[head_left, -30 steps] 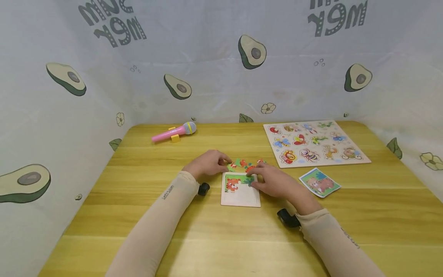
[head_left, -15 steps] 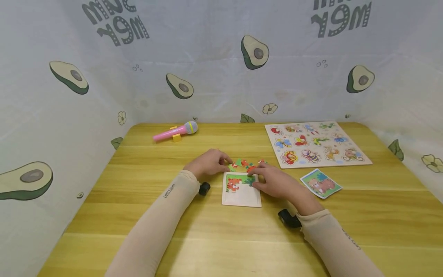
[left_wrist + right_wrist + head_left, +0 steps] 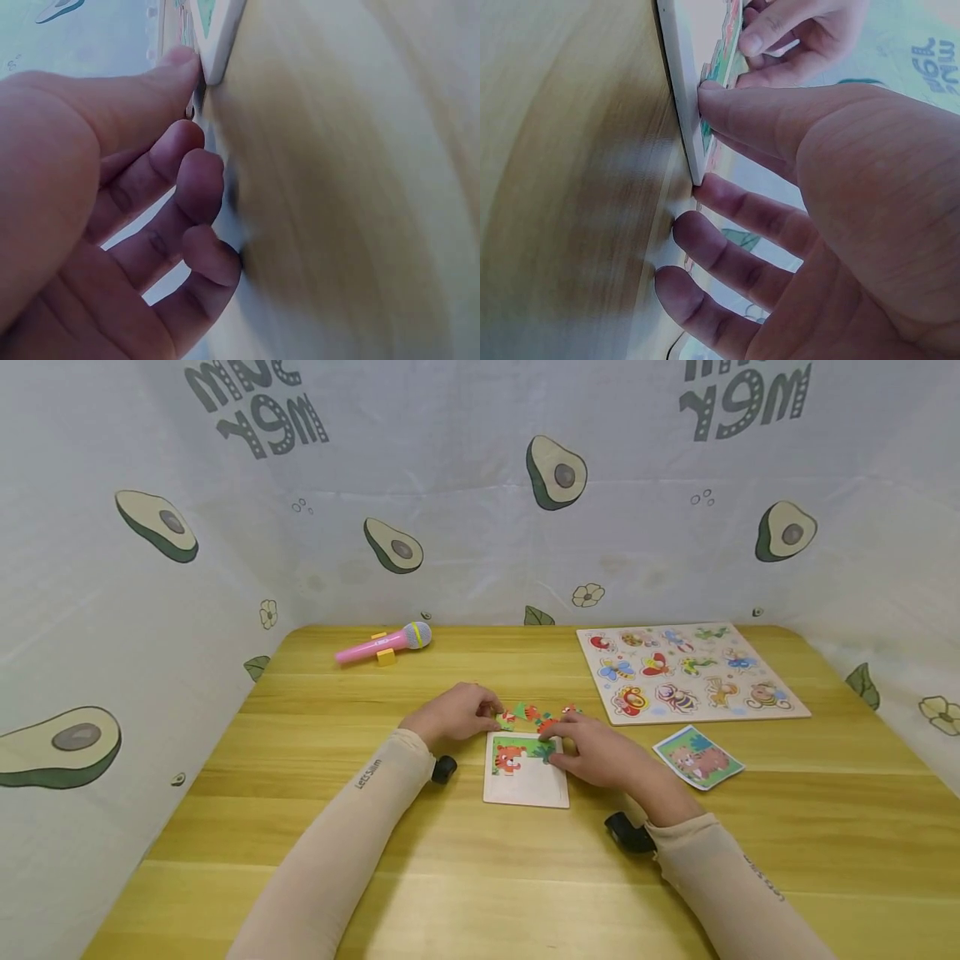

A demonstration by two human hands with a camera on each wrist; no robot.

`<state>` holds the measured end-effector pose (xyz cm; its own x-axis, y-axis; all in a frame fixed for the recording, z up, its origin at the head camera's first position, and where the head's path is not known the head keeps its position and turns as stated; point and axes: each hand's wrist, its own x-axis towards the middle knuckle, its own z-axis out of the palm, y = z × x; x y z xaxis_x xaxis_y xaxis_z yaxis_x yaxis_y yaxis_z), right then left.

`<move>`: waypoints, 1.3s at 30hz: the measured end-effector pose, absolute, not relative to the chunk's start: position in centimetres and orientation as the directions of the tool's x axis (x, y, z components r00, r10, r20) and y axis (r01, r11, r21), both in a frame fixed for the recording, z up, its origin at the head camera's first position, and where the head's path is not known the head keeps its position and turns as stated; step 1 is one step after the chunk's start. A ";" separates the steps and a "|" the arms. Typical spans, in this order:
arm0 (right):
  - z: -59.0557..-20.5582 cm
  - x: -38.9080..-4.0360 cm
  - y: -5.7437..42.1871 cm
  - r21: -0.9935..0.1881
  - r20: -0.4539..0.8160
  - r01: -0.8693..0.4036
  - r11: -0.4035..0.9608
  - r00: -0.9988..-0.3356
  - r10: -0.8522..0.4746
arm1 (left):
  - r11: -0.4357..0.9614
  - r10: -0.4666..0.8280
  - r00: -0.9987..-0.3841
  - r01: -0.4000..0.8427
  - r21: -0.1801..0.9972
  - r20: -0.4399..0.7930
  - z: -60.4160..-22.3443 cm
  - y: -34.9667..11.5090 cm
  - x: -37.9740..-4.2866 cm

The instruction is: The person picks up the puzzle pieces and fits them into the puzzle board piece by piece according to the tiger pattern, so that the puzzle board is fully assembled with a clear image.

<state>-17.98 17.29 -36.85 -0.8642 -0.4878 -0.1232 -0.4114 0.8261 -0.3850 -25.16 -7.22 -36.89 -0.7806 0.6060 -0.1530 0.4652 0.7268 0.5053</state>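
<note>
A square wooden puzzle tray [image 3: 525, 792] lies mid-table, with tiger picture pieces along its top and left and bare board below. At its upper left, my left hand [image 3: 457, 712] holds a green-and-red puzzle piece [image 3: 506, 721] between thumb and index finger; the left wrist view hides the contact. My right hand [image 3: 603, 752] has thumb and index finger around a blue-green corner piece [image 3: 547, 750] inside the tray's upper right. In the right wrist view, the thumb rests on this corner piece [image 3: 706, 129] and the other fingers reach past the tray edge. Several loose orange-and-green pieces [image 3: 530, 713] lie behind the tray.
A picture card [image 3: 699, 758] of the tiger lies right of my right hand. Behind it is a large insect peg board [image 3: 690, 672]. A pink toy microphone [image 3: 384, 645] lies at the back left. An avocado-print curtain [image 3: 465, 460] encloses the table.
The head view has shifted slightly, so the scene sits a little farther right. Both hands stay at nearly the same spots by the tray.
</note>
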 end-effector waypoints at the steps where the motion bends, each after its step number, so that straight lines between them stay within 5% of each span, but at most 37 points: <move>1: -36.9 -18.0 17.3 -0.384 -0.123 -0.412 0.826 -0.864 -0.488 | 0.725 0.608 -0.780 0.468 0.506 -0.149 -36.9 -7.3 -25.1; 11: -36.9 -18.0 17.5 -0.389 -0.100 -0.429 0.815 -0.860 -0.501 | 0.686 0.618 -0.782 0.486 0.542 -0.082 -36.9 -8.1 -23.7; 27: -36.8 -17.9 17.4 -0.386 -0.112 -0.425 0.819 -0.859 -0.499 | 0.521 0.763 -0.640 0.522 0.675 -0.094 -36.9 -9.2 -20.5; 39: -36.8 -17.9 17.3 -0.376 -0.098 -0.443 0.813 -0.854 -0.511 | 0.527 0.777 -0.616 0.526 0.668 -0.128 -36.9 -9.1 -20.0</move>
<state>-17.87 17.30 -36.76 -0.8542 -0.5107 -0.0976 -0.4434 0.8135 -0.3764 -19.99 -9.05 -36.91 -0.6158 0.7774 -0.1281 0.5262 0.5268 0.6675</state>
